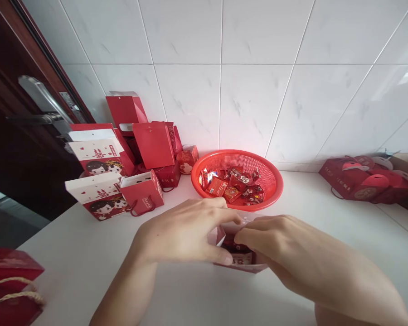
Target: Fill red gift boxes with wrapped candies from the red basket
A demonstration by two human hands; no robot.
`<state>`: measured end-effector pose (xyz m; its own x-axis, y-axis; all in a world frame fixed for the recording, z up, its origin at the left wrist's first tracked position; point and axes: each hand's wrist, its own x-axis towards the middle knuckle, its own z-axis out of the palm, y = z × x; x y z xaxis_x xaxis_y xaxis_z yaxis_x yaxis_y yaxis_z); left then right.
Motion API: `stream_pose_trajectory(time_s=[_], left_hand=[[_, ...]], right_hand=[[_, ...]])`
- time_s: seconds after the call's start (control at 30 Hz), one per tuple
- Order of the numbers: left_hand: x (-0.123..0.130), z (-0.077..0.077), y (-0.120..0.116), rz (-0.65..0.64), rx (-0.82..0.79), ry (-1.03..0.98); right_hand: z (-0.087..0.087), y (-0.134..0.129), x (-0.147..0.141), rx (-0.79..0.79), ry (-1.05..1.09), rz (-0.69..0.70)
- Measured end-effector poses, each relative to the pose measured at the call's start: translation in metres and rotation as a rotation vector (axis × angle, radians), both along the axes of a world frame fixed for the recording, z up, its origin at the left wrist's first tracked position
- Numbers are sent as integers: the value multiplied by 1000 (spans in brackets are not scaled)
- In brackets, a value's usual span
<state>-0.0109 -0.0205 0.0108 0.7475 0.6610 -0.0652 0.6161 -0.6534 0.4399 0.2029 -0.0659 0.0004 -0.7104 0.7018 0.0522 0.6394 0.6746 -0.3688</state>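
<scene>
A small open paper gift box [250, 267] stands on the white counter, between my hands and in front of a red plastic basket [278, 181]. My left hand [182, 233] holds it from the left, thumb along the near rim and fingers reaching over to the far side. Inside the box lie dark red wrapped sweets [238, 246]. My right hand [279, 240] is closed, its fingertips down in the box's opening; what they pinch, if anything, is hidden. Several red-wrapped sweets [236, 183] lie in the basket.
Red gift boxes [154, 145] and white-and-red boxes with cartoon couples [98, 192] cluster at the left by the wall. More red boxes [363, 181] sit at the far right. A red bag [10, 276] with rope handles is at the lower left. A door handle [47, 102] juts out at left.
</scene>
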Motion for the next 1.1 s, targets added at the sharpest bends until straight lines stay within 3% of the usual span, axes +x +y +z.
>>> stream_pose_trajectory(time_s=[0.1, 0.23, 0.4, 0.57, 0.73, 0.9, 1.1], left_hand=[[0, -2, 10, -28, -63, -42], [-1, -5, 19, -48, -67, -83], [-1, -5, 19, -49, -72, -17], [3, -7, 23, -41, 35, 40], [-4, -6, 35, -14, 94, -208], [-20, 1, 40, 110, 259, -436], [-21, 1, 38, 147, 409, -600]], right_hand=[[-3, 6, -8, -3, -72, -1], [-3, 15, -9, 40, -19, -59], [7, 15, 10, 89, 121, -92], [13, 15, 27, 194, 229, -228], [14, 27, 32, 247, 399, -381], [11, 41, 24, 184, 554, -442], [7, 54, 17, -91, 714, -265]])
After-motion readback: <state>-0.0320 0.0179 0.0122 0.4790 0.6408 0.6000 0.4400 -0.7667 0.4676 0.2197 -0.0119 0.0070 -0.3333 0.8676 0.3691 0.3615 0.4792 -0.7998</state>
